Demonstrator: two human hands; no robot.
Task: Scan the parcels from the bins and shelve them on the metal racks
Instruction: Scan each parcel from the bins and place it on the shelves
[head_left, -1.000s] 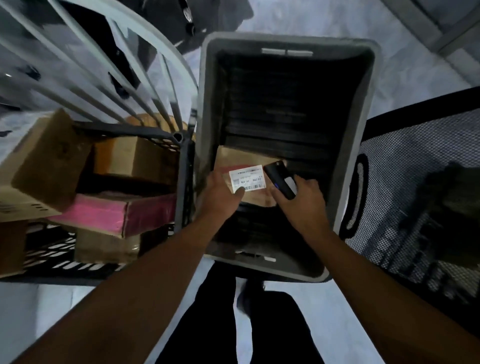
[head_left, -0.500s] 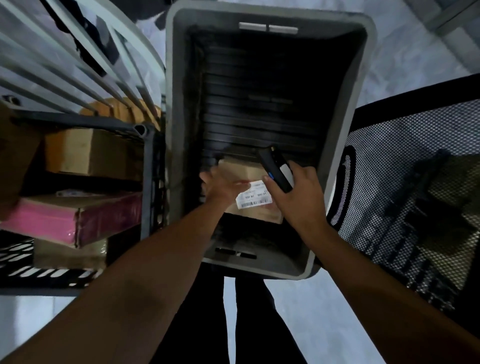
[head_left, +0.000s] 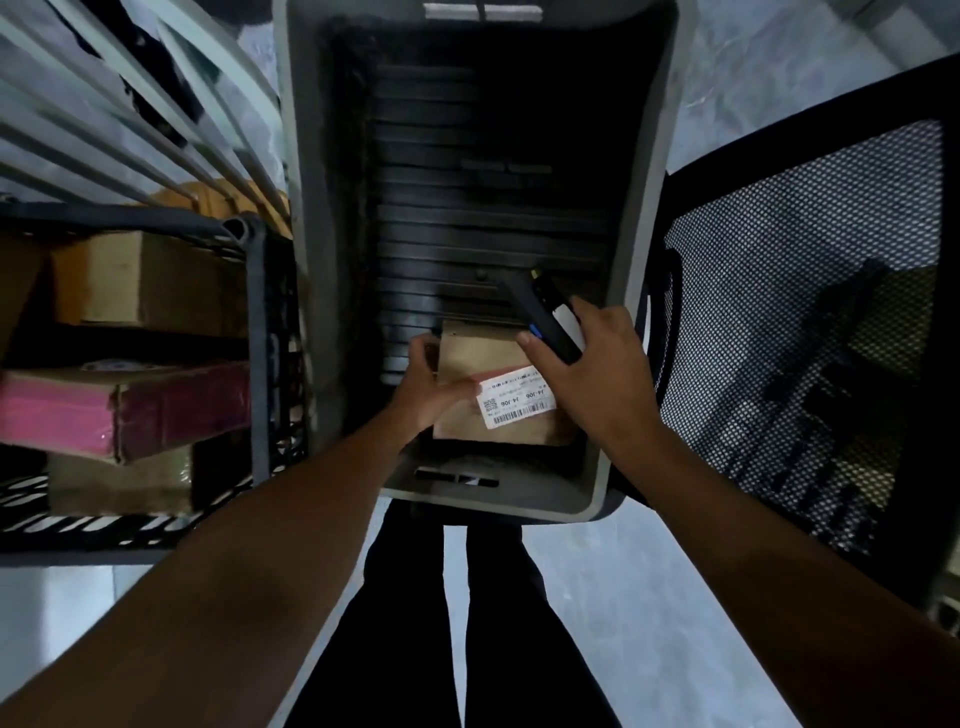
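A small brown cardboard parcel (head_left: 480, 358) with a white barcode label (head_left: 514, 397) sits low inside the grey plastic bin (head_left: 301, 260), near its front wall. My left hand (head_left: 426, 387) grips the parcel's left edge, thumb lying on top beside the label. My right hand (head_left: 597, 374) holds a black handheld scanner (head_left: 543, 317) just above the parcel's right side, thumb near its blue button. To the left, the black metal rack (head_left: 257, 332) carries several boxes.
On the rack lie a brown box (head_left: 145, 280), a pink-wrapped box (head_left: 119, 410) and another brown box (head_left: 119, 483) beneath it. A black mesh bin (head_left: 810, 312) stands to the right. My dark trouser legs (head_left: 410, 623) are below the grey bin, on a pale floor.
The view has shifted down and closer to the bin. The parcel has turned, so the label now lies toward its lower right. The scanner has moved from beside the label to above it.
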